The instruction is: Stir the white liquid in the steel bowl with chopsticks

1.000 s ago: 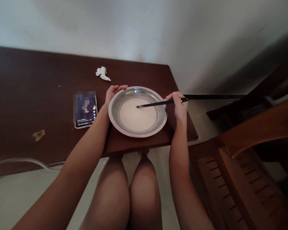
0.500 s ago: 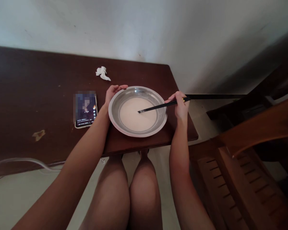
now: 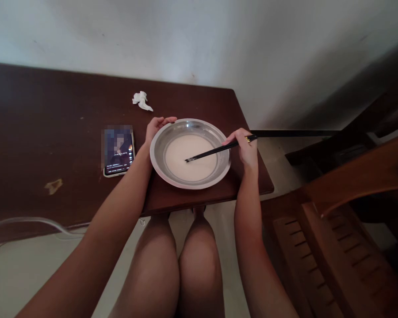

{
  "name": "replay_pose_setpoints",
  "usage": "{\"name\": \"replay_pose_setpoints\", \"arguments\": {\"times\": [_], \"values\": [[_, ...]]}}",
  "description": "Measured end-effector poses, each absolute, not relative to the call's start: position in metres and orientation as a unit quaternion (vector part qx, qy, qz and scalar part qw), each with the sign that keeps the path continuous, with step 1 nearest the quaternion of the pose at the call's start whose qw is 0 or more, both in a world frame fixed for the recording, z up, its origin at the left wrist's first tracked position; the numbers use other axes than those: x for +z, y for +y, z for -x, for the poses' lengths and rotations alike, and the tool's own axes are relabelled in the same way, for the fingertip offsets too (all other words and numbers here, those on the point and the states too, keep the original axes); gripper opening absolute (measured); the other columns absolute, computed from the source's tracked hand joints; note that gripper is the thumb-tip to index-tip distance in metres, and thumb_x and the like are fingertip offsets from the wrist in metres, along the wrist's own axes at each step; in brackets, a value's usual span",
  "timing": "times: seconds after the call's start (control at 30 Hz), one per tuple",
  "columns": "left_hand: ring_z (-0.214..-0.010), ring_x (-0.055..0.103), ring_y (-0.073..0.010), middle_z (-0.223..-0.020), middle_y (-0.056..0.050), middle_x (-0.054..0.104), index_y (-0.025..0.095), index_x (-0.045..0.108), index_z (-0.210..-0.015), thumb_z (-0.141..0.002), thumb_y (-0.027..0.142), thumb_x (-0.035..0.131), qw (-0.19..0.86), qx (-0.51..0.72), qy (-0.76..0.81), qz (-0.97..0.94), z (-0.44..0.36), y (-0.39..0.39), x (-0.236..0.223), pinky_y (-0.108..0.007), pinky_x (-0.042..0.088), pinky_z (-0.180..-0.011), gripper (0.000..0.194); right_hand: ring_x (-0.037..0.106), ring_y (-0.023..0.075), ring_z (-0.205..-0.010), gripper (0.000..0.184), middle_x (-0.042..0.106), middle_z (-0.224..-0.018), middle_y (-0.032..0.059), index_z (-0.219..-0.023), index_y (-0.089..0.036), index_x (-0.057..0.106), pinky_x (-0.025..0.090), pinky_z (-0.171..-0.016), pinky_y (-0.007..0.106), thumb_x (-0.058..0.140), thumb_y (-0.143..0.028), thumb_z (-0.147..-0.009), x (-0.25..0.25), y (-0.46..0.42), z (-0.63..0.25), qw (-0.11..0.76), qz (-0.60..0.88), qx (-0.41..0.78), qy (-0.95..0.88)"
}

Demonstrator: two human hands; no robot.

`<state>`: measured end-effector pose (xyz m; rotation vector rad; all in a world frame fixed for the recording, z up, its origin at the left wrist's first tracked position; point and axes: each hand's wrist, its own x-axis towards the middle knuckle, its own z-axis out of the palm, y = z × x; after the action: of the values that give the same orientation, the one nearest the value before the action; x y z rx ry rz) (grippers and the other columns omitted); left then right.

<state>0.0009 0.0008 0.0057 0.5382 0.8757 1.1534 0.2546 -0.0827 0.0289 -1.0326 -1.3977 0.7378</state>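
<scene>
The left arm (image 3: pixel 119 198) reaches forward and slants inward from the lower left, its hand (image 3: pixel 154 129) bent around the far left side of a metal bowl (image 3: pixel 157 165). The fingers of that hand lie along the rim, their tips touching it; the thumb is hidden, so I cannot tell whether they clamp it. The bowl sits on the dark surface (image 3: pixel 69 101), close to its near edge, and holds a pale liquid (image 3: pixel 189 170).

The right arm (image 3: pixel 248 212) comes up more steeply, the right hand (image 3: pixel 247 148) raised beside the bowl's right rim. Its fingers are closed on black chopsticks (image 3: pixel 215 150), which slope down leftward across the rim, their whitened tips at the liquid. A phone (image 3: pixel 122 167) lies left of the left wrist.
</scene>
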Motion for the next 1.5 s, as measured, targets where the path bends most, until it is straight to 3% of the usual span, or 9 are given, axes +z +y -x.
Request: {"name": "replay_pose_setpoints", "arguments": {"times": [0.13, 0.3, 0.5, 0.7, 0.9, 1.1, 1.3, 1.37, 1.5], "values": [[-0.067, 0.066, -0.0181, -0.063, -0.003, 0.068, 0.016, 0.067, -0.087, -0.086, 0.026, 0.035, 0.716, 0.516, 0.4, -0.246, -0.0009, 0.0007, 0.0062, -0.028, 0.053, -0.07, 0.034, 0.065, 0.0104, -0.066, 0.033, 0.064, -0.061, -0.0034, -0.065, -0.022, 0.064, 0.052, -0.07, 0.027, 0.049, -0.043, -0.086, 0.0323, -0.0838, -0.2517, 0.559, 0.456, 0.286, -0.631], [-0.063, 0.066, -0.0161, -0.06, -0.002, 0.067, 0.014, 0.068, -0.087, -0.087, 0.024, 0.033, 0.718, 0.519, 0.399, -0.237, -0.0012, 0.0006, 0.0078, -0.026, 0.053, -0.068, 0.036, 0.063, 0.0093, -0.053, 0.037, 0.057, -0.053, -0.005, -0.063, -0.021, 0.059, 0.051, -0.06, 0.025, 0.046, -0.047, -0.086, 0.0259, -0.0769, -0.2582, 0.632, 0.469, 0.273, -0.554], [-0.067, 0.066, -0.0182, -0.063, -0.003, 0.068, 0.015, 0.067, -0.093, -0.085, 0.025, 0.035, 0.719, 0.516, 0.395, -0.248, -0.0004, 0.0011, 0.0058, -0.029, 0.053, -0.069, 0.034, 0.065, 0.0108, -0.065, 0.034, 0.062, -0.058, -0.0031, -0.065, -0.021, 0.064, 0.052, -0.068, 0.026, 0.049, -0.043, -0.086, 0.0326, -0.0841, -0.2522, 0.553, 0.45, 0.301, -0.634], [-0.06, 0.064, -0.0153, -0.061, -0.002, 0.066, 0.014, 0.067, -0.084, -0.087, 0.025, 0.033, 0.721, 0.519, 0.392, -0.24, -0.0007, 0.0017, 0.0066, -0.026, 0.052, -0.066, 0.035, 0.062, 0.0085, -0.054, 0.036, 0.058, -0.056, -0.0054, -0.064, -0.022, 0.06, 0.051, -0.062, 0.025, 0.046, -0.046, -0.087, 0.0261, -0.0775, -0.2574, 0.63, 0.464, 0.267, -0.562], [-0.071, 0.067, -0.0187, -0.065, -0.004, 0.069, 0.016, 0.068, -0.083, -0.086, 0.026, 0.037, 0.713, 0.518, 0.401, -0.249, -0.0001, 0.0022, 0.0039, -0.028, 0.052, -0.073, 0.032, 0.065, 0.0111, -0.069, 0.035, 0.064, -0.061, -0.0023, -0.065, -0.022, 0.065, 0.052, -0.071, 0.027, 0.049, -0.044, -0.086, 0.0323, -0.0833, -0.2532, 0.54, 0.457, 0.283, -0.648], [-0.067, 0.067, -0.0174, -0.064, -0.003, 0.068, 0.015, 0.068, -0.084, -0.087, 0.026, 0.034, 0.713, 0.519, 0.4, -0.252, 0.0002, 0.0034, 0.0041, -0.028, 0.053, -0.07, 0.035, 0.063, 0.0097, -0.055, 0.037, 0.059, -0.056, -0.0048, -0.064, -0.022, 0.06, 0.051, -0.063, 0.026, 0.045, -0.047, -0.087, 0.0274, -0.0785, -0.2586, 0.622, 0.478, 0.261, -0.562], [-0.061, 0.065, -0.0175, -0.061, -0.002, 0.068, 0.017, 0.067, -0.086, -0.086, 0.028, 0.038, 0.725, 0.513, 0.387, -0.249, 0.0013, 0.0014, 0.0034, -0.028, 0.054, -0.066, 0.032, 0.065, 0.011, -0.068, 0.032, 0.064, -0.061, -0.0031, -0.065, -0.022, 0.065, 0.051, -0.071, 0.027, 0.05, -0.042, -0.086, 0.0324, -0.0836, -0.2526, 0.542, 0.454, 0.295, -0.643], [-0.061, 0.065, -0.0174, -0.06, -0.003, 0.068, 0.017, 0.067, -0.086, -0.085, 0.028, 0.038, 0.727, 0.515, 0.381, -0.247, 0.0017, 0.002, 0.0024, -0.027, 0.053, -0.065, 0.031, 0.066, 0.0108, -0.069, 0.031, 0.065, -0.062, -0.0035, -0.066, -0.022, 0.065, 0.051, -0.072, 0.027, 0.051, -0.041, -0.086, 0.0319, -0.082, -0.2532, 0.567, 0.458, 0.275, -0.627], [-0.056, 0.063, -0.0146, -0.061, -0.002, 0.067, 0.016, 0.067, -0.082, -0.086, 0.026, 0.036, 0.729, 0.517, 0.375, -0.247, 0.0017, 0.0034, 0.0022, -0.025, 0.052, -0.063, 0.032, 0.062, 0.0087, -0.052, 0.034, 0.059, -0.055, -0.0057, -0.064, -0.021, 0.062, 0.05, -0.061, 0.026, 0.048, -0.042, -0.087, 0.0268, -0.0772, -0.258, 0.646, 0.457, 0.27, -0.548]]}}
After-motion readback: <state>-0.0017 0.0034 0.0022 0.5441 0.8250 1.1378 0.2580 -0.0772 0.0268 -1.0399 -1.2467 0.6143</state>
